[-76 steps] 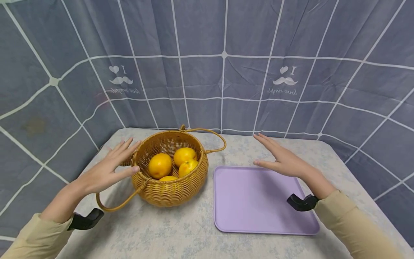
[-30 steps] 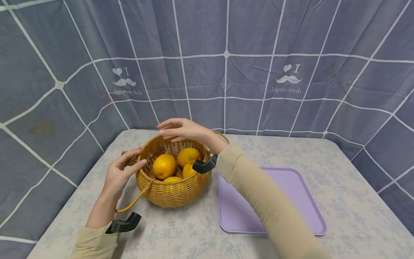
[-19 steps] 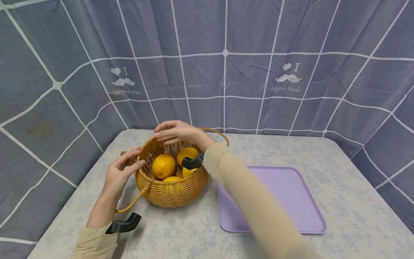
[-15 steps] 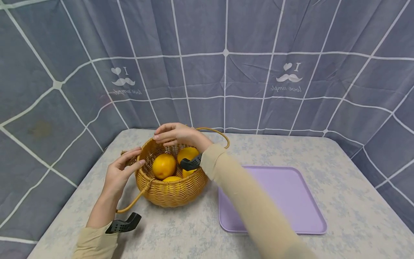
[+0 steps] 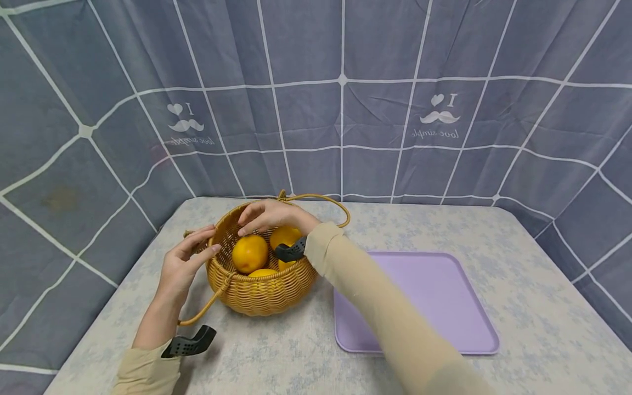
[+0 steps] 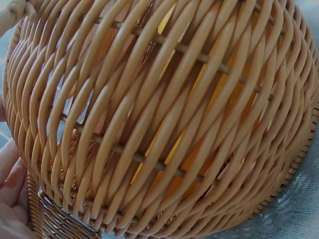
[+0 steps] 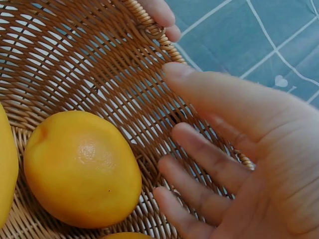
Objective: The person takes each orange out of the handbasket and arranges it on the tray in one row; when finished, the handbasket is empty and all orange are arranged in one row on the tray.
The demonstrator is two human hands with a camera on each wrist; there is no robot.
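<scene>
A round wicker basket (image 5: 261, 296) stands left of centre, holding several yellow-orange round fruits. My left hand (image 5: 184, 267) grips its left rim, thumb over the edge and fingers along the outside; the left wrist view shows mostly the woven wall. My right hand (image 5: 274, 215) reaches in over the far side, fingers slightly bent and apart, with nothing in its grasp. Just below its fingertips sits the nearest fruit (image 5: 250, 254), a smooth fruit (image 7: 82, 169) with a dimple in the right wrist view. Behind it another fruit (image 5: 285, 237) is partly covered by the wrist strap.
A flat lilac tray (image 5: 444, 296) lies to the right of the basket, partly under my right forearm. One basket handle (image 5: 340, 211) sticks out at the back right, the other (image 5: 199, 314) at the front left. A grey-blue checked curtain (image 5: 316, 120) hangs behind the table.
From above the tray, my right hand has crossed left over the basket and lowered inside, close to the fruit. My left hand has closed in on the rim and stayed there.
</scene>
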